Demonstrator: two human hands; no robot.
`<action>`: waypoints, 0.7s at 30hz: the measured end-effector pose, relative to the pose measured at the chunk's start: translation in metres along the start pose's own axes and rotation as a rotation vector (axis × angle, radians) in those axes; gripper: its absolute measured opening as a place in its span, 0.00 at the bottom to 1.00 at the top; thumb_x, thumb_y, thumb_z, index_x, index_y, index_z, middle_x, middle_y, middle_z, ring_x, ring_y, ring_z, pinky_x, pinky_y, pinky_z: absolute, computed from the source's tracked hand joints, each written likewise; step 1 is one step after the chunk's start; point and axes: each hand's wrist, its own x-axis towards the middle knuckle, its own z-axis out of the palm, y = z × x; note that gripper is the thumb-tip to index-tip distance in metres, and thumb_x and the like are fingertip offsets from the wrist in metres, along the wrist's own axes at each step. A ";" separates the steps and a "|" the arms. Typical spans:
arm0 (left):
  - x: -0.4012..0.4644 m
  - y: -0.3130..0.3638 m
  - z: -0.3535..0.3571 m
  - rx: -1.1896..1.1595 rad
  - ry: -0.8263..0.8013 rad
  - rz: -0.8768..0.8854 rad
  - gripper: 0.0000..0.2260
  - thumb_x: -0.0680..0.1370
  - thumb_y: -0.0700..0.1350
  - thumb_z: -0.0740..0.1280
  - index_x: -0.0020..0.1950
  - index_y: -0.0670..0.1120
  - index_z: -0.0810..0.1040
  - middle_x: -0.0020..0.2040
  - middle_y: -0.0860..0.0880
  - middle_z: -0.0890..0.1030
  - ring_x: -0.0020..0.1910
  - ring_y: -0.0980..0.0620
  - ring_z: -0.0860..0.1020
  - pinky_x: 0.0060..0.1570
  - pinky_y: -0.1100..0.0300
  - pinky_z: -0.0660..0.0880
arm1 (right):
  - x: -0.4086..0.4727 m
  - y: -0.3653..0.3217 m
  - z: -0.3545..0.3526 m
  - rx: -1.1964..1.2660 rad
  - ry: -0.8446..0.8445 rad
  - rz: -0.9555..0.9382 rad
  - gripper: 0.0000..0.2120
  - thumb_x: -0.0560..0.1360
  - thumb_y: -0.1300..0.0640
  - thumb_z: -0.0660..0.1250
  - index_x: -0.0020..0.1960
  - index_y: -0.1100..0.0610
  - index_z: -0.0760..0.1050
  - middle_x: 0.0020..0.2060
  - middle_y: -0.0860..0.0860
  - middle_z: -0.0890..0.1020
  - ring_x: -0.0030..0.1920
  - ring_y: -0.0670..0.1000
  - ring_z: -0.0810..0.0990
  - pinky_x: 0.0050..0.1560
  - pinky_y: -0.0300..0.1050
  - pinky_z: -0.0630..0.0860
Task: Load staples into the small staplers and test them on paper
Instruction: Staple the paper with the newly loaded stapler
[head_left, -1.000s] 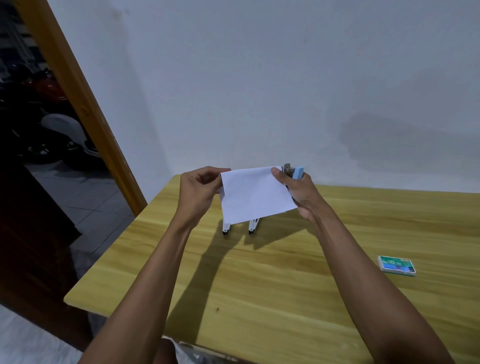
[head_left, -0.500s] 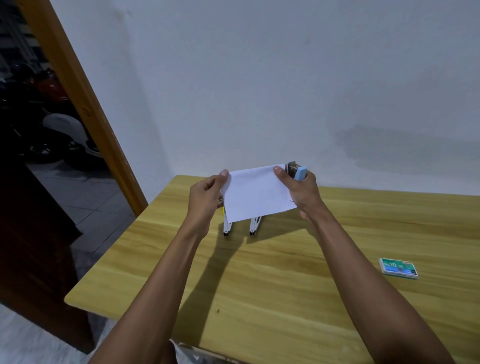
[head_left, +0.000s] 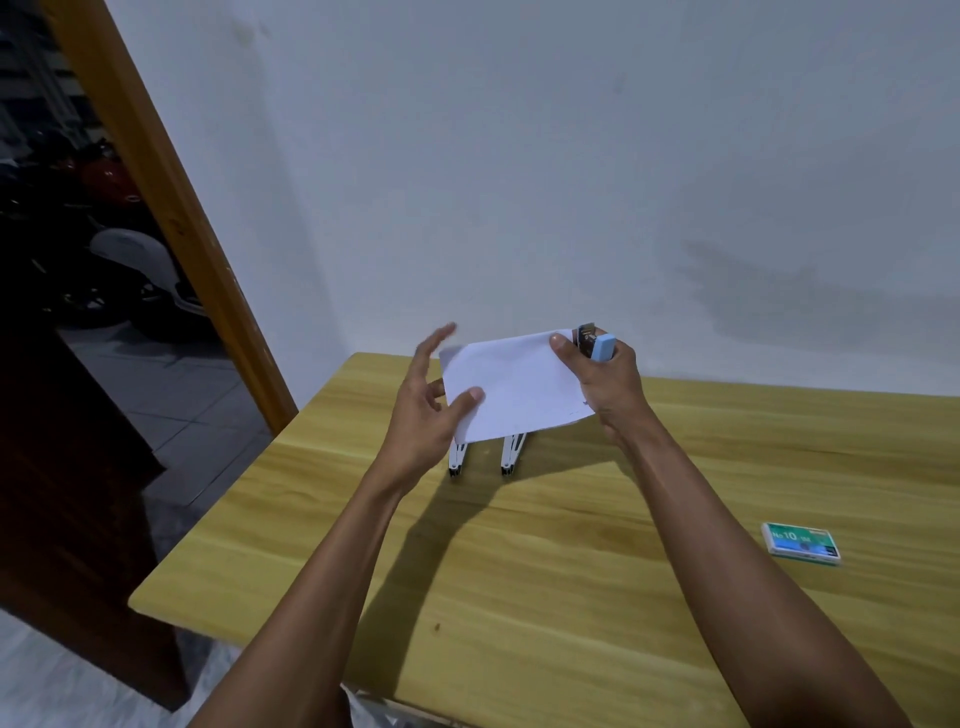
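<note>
While the right hand (head_left: 605, 384) grips the small pale-blue stapler (head_left: 597, 345) and pins the white paper sheet (head_left: 514, 387) under its thumb, the testing step looks in hand. The left hand (head_left: 423, 402) is spread wide, thumb touching the sheet's edge at nine o'clock. Next, I judge, the sheet needs steadying for a squeeze. Two white staplers (head_left: 483, 452) lie beneath; the green staple box (head_left: 800, 543) sits at four o'clock on the yellow wooden table (head_left: 571, 597), whose far edge meets the wall.

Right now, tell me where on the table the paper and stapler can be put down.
Bare wood lies between the right forearm and the staple box, and along the near edge of the table left of the left forearm. It is crowded under the paper, where two staplers lie between the hands.
</note>
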 end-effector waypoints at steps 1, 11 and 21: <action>0.001 0.000 0.000 -0.006 -0.025 0.001 0.22 0.77 0.38 0.70 0.67 0.56 0.74 0.56 0.49 0.83 0.48 0.51 0.83 0.40 0.58 0.81 | 0.001 0.001 0.000 -0.004 0.010 -0.005 0.09 0.74 0.51 0.74 0.39 0.53 0.77 0.29 0.42 0.75 0.29 0.40 0.73 0.29 0.33 0.69; 0.018 0.000 -0.018 0.030 0.091 -0.078 0.14 0.76 0.40 0.72 0.61 0.49 0.82 0.61 0.56 0.82 0.62 0.60 0.78 0.63 0.59 0.75 | 0.004 -0.002 -0.003 0.218 -0.200 0.327 0.22 0.75 0.35 0.64 0.49 0.55 0.72 0.34 0.50 0.73 0.30 0.48 0.69 0.30 0.42 0.66; 0.031 0.021 -0.012 0.066 0.332 -0.003 0.22 0.67 0.44 0.80 0.60 0.47 0.83 0.57 0.58 0.83 0.60 0.65 0.77 0.61 0.64 0.73 | -0.019 -0.008 0.027 0.340 -0.562 0.368 0.29 0.78 0.36 0.61 0.61 0.61 0.72 0.37 0.53 0.75 0.28 0.46 0.64 0.24 0.36 0.61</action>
